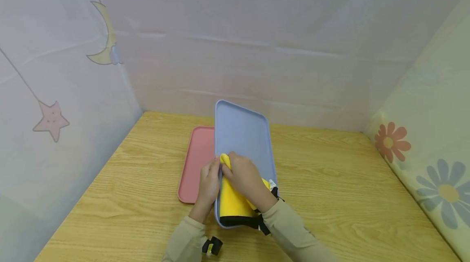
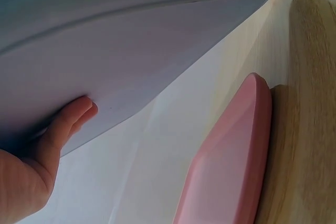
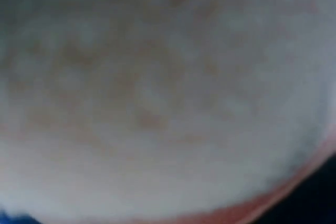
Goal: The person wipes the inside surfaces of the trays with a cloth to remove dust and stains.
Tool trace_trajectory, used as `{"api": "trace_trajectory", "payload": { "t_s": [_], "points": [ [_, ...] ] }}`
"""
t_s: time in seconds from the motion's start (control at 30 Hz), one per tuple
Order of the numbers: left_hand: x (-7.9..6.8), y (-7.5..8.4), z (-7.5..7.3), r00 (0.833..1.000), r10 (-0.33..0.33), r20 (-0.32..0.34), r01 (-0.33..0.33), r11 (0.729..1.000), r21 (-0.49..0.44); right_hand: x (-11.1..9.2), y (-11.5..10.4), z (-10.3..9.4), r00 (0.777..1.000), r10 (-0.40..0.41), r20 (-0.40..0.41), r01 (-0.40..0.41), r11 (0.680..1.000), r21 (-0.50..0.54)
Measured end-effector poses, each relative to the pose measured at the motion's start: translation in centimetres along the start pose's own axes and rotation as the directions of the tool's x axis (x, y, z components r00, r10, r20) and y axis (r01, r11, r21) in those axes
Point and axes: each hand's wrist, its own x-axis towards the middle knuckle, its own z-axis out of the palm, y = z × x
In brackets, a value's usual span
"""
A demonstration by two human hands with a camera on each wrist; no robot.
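A blue tray (image 1: 242, 133) is held up at a tilt above the wooden table. My left hand (image 1: 208, 180) grips its left edge, and in the left wrist view the fingers (image 2: 71, 116) of that hand lie against the tray's underside (image 2: 131, 56). Over the tray's lower half, my right hand (image 1: 247, 176) holds a folded cloth (image 1: 235, 200), yellow with a black side, bunched near the left rim. The right fingers are partly hidden by the cloth and hand. Only a blurred pale surface fills most of the right wrist view.
A pink tray (image 1: 194, 166) lies on the table (image 1: 330, 184) to the left, partly behind the blue tray. Fabric walls with printed stars and flowers enclose the table's back and sides. A black strap piece (image 1: 213, 246) shows at the left sleeve.
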Motion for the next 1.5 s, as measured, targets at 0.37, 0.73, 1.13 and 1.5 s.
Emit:
{"api": "trace_trajectory", "payload": {
  "t_s": [0.37,0.73,1.13,1.5],
  "points": [
    [-0.1,-0.3,0.0,1.000,0.015,-0.004,-0.015,1.000,-0.011,-0.3,-1.0,-0.3,0.998,-0.048,0.036,0.048,0.999,-0.014],
    [-0.1,-0.1,0.0,1.000,0.016,-0.010,-0.016,1.000,0.009,-0.5,-0.5,-0.3,0.998,-0.057,0.005,0.057,0.998,-0.024],
    [-0.1,0.5,-0.5,0.999,-0.028,-0.026,0.028,0.999,-0.021,-0.2,2.2,-0.5,0.999,0.044,0.025,-0.044,0.999,-0.024],
    [0.1,1.0,-0.7,0.993,-0.021,-0.113,0.025,0.999,0.038,-0.6,6.3,-0.1,0.989,0.144,0.022,-0.142,0.987,-0.080]
  ]
}}
